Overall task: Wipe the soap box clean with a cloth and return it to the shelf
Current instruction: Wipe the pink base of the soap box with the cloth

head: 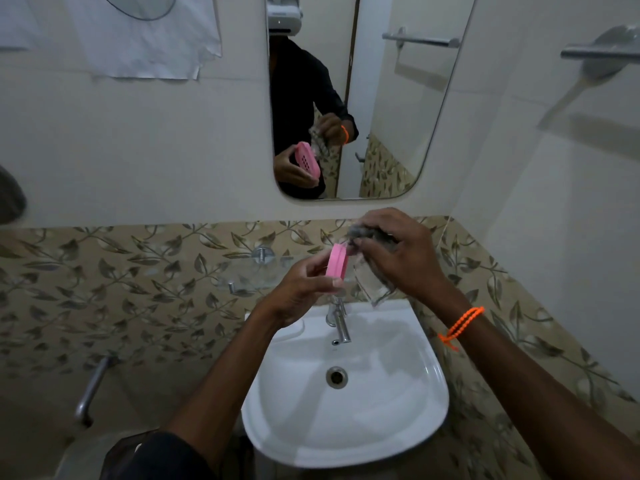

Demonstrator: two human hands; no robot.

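My left hand [304, 289] grips a pink soap box [336, 260] on its edge, held upright above the tap. Just to its right, my right hand [394, 254] holds a bunched grey checked cloth [375, 271], whose upper end touches the box's top edge while the rest hangs down under my palm. Behind both hands a glass shelf [256, 275] on metal brackets runs along the leaf-patterned wall tiles. The mirror [381, 98] reflects the box's slotted face and the cloth.
A white basin [398, 427] with a chrome tap [337, 322] lies directly below my hands. A metal pipe handle [91, 389] sticks out at the lower left. A towel rail [599, 51] is fixed to the right wall.
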